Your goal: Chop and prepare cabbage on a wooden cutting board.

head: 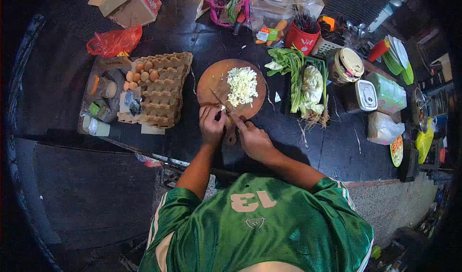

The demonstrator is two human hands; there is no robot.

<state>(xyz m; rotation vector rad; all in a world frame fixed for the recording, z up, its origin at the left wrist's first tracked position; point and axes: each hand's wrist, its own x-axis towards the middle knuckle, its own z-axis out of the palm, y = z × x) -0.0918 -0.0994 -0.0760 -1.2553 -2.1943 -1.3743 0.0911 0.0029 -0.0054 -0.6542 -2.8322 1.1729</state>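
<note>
On the round wooden cutting board (209,79) lies a pile of finely chopped pale cabbage or similar leaf vegetable (242,87). My right hand (255,141) grips a knife (218,99), its handle mostly covered by my fingers. The blade points up and left over the board, just left of the pile. At the board's near left edge, my left hand (211,123) pinches a small white piece of food (223,108) beside the blade. What exactly this piece is cannot be made out. The board's short handle (230,138) shows between my wrists.
Left of the board stands an egg tray (164,91) with several brown eggs (140,75). To the right lie leafy greens (297,77) and a napa cabbage (312,86). Beyond are a red utensil holder (302,35), a round tub (346,66) and a lidded container (365,96).
</note>
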